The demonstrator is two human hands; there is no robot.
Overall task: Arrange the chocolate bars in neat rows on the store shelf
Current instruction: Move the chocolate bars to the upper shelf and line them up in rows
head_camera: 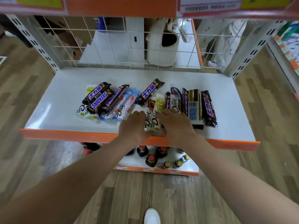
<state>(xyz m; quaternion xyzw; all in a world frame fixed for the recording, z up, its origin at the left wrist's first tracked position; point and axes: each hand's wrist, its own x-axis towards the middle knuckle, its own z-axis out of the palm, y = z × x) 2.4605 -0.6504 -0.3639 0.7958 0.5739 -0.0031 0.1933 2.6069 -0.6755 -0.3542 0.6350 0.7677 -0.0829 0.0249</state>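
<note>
Chocolate bars lie on a white shelf with an orange front lip. On the left is a loose pile of Snickers bars over Dove bars. One Snickers bar lies slanted at the centre. To the right, several bars stand side by side, ending in a Snickers bar. Two white and green Dove bars lie near the front edge. My left hand rests against their left side and my right hand lies on their right side, fingers spread.
A wire grid backs the shelf, with boxes and a white bin behind it. A lower shelf holds several dark bottles. Wood floor and my white shoe are below. Another shelf's orange edge runs overhead.
</note>
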